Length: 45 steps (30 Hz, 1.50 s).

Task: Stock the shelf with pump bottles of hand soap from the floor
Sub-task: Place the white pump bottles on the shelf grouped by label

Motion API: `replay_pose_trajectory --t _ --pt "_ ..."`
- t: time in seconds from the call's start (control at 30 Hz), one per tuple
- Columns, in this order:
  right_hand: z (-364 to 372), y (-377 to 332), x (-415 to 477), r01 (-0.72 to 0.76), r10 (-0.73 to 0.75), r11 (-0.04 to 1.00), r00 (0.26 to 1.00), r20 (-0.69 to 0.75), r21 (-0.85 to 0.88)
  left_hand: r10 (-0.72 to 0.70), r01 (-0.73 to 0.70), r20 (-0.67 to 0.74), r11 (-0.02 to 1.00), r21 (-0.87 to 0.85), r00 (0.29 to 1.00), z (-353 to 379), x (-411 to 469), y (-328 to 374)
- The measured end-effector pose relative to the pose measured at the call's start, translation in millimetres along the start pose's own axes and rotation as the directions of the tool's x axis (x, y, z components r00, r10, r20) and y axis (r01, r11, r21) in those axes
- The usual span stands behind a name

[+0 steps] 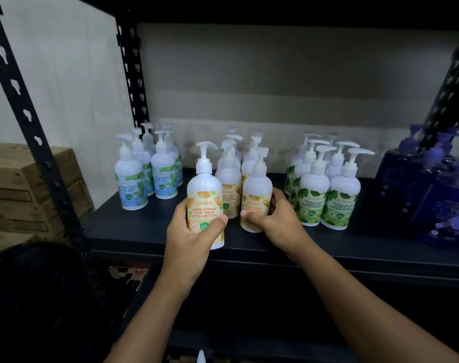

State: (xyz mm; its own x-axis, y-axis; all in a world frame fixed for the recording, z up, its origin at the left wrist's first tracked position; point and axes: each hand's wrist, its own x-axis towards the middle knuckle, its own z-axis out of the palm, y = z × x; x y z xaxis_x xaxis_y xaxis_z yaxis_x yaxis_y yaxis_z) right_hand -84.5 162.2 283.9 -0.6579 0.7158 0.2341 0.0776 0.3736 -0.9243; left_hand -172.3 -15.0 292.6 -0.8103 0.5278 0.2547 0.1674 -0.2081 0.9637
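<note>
My left hand [190, 235] grips a white pump bottle with an orange label [205, 195], upright just above the front edge of the dark shelf [144, 231]. My right hand [274, 218] is wrapped around a second orange-label bottle [257, 195] that stands on the shelf at the front of the orange group. Several more orange-label bottles [229, 179] stand behind these two.
A blue-label group [144, 176] stands at the shelf's left, a green-label group [325, 189] to the right, and dark blue bottles [437, 184] at the far right. Black slotted uprights [27, 119] frame the shelf. Cardboard boxes [27, 184] are stacked at left. A white pump tip [201, 356] shows at the bottom edge.
</note>
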Motion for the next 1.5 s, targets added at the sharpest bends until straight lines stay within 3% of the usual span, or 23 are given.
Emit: replay_pose_trajectory --t 0.2,0.6,0.9,1.4,1.5 --pt "0 2 -3 -0.036 0.024 0.989 0.996 -0.083 -0.143 -0.03 0.03 -0.028 1.0 -0.009 0.999 -7 -7 -2" --pt "8 8 14 -0.157 0.137 0.98 0.977 -0.163 -0.12 -0.044 0.043 -0.036 0.999 -0.025 0.998 -8 -16 -3" --pt "11 8 20 -0.172 0.138 0.962 0.977 -0.161 -0.215 -0.047 0.046 -0.04 0.999 -0.022 0.998 -11 -17 -3" --pt "6 -2 6 -0.201 0.173 0.958 0.974 -0.146 -0.206 -0.063 0.064 -0.037 0.998 0.016 0.997 -18 -24 0" --pt "1 -16 -13 -0.177 0.153 0.928 0.983 -0.099 -0.326 -0.046 0.046 -0.01 0.998 0.044 0.999 -22 -27 2"
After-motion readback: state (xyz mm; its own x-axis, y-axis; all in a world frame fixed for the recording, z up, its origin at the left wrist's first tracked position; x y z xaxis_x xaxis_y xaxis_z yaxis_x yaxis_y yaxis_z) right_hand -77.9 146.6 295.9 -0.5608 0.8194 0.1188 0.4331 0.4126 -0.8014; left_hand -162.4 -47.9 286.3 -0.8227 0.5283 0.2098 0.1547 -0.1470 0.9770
